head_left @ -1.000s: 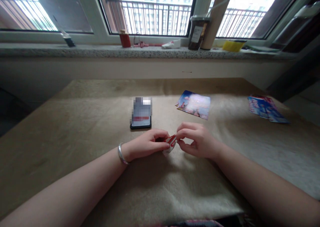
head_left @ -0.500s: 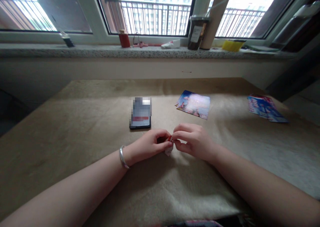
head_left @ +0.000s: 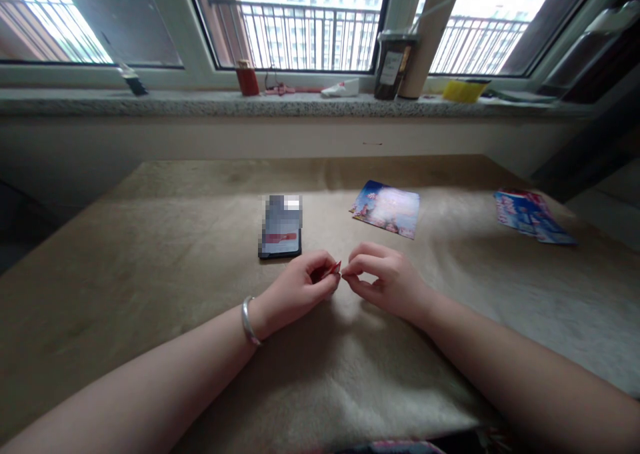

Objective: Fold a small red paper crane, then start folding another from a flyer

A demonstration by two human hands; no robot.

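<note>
My left hand (head_left: 305, 282), with a silver bangle at the wrist, is closed around a small red-and-white piece of folded paper (head_left: 334, 269). Most of the piece is covered by the fingers; its pointed red tip sticks out between thumb and forefinger. Just to the right, my right hand (head_left: 383, 274) has its thumb and fingertips pinched together close to that tip. Whether anything lies in this pinch is too small to make out. Both hands are low over the table (head_left: 200, 294). A phone (head_left: 283, 227) lies just beyond my left hand.
Blue and pink printed sheets (head_left: 387, 209) lie beyond my right hand, and more printed sheets (head_left: 535, 217) are at the table's right. On the stone windowsill (head_left: 310, 106) stand a red bottle (head_left: 247, 79), a dark lidded container (head_left: 393, 67) and a yellow item (head_left: 465, 91).
The hands have drawn slightly apart. The red-and-white piece has turned in my left hand, its red tip now pointing up and right; the white part that hung below is out of sight.
</note>
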